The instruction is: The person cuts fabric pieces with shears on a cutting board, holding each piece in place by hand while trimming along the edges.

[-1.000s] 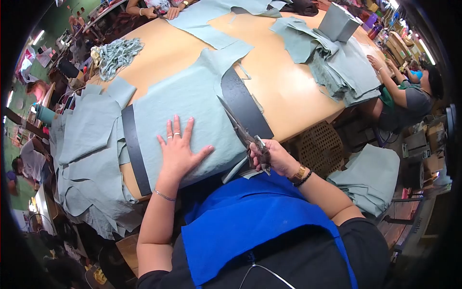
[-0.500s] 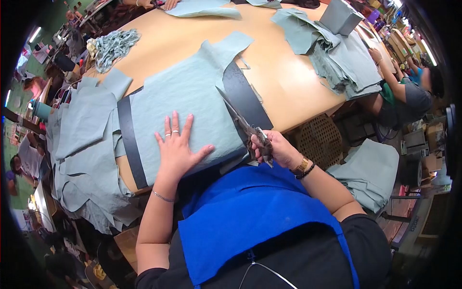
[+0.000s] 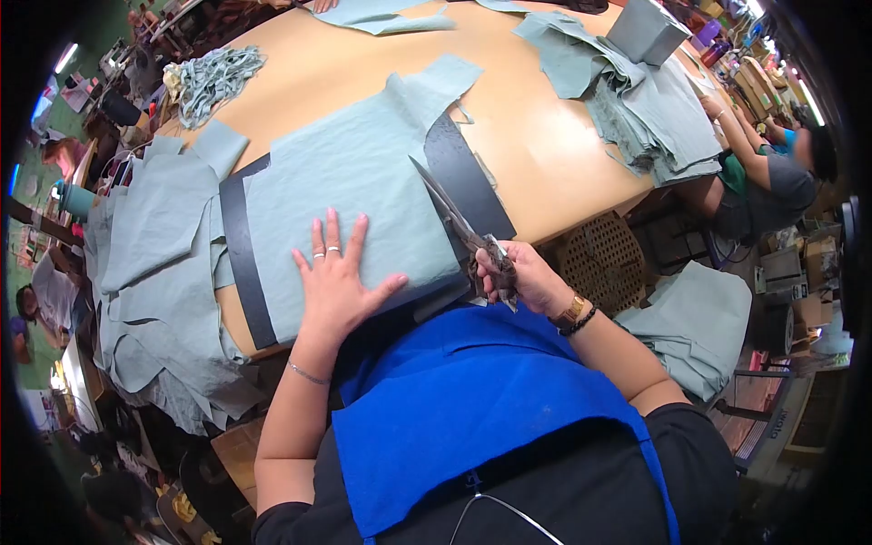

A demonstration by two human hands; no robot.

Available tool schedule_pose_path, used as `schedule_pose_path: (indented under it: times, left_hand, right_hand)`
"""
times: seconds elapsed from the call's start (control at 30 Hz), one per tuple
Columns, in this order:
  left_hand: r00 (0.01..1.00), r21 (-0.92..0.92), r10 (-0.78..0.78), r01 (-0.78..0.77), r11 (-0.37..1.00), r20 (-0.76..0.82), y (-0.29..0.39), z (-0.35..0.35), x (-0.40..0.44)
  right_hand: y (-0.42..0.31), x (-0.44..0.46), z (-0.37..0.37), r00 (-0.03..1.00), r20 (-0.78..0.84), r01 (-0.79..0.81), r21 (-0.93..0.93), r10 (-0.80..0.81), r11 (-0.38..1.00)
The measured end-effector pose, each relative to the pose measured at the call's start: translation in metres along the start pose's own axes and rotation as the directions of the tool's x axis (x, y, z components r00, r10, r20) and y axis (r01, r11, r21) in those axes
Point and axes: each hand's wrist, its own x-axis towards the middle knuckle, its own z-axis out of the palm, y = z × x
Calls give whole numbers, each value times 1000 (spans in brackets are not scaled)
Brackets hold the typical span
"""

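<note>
A pale grey-green sheet of fabric lies over a dark flat board, whose ends stick out on both sides. My left hand rests flat on the fabric with its fingers spread. In my right hand is a pair of scissors, the handles wrapped in dark, worn material. Its blades point away from me along the right edge of the fabric, and a blade lies over the cloth there. Whether the blades are parted is hard to tell.
Loose fabric pieces overhang the table at left. Beyond lies a heap of fabric strips. A fabric stack stands at right near a co-worker. Folded fabric sits below by a perforated brown seat.
The scissors and my right hand have barely shifted. My left hand stays flat on the fabric. At the far edge, another person's hands and the fabric there have moved.
</note>
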Motion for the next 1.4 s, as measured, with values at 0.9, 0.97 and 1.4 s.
schedule_pose_path:
  times: [0.9, 0.97, 1.4]
  left_hand:
    - [989, 22, 150, -150, 988, 3, -29, -6, 41]
    - [992, 30, 130, -130, 991, -3, -28, -4, 37]
    - [987, 131, 157, -159, 979, 25, -21, -23, 52]
  right_hand:
    - [5, -3, -2, 1000, 0, 7, 17, -7, 1000]
    - [6, -4, -6, 1000, 16, -1, -36, 2, 999]
    - [2, -14, -26, 993, 100, -53, -73, 60, 996]
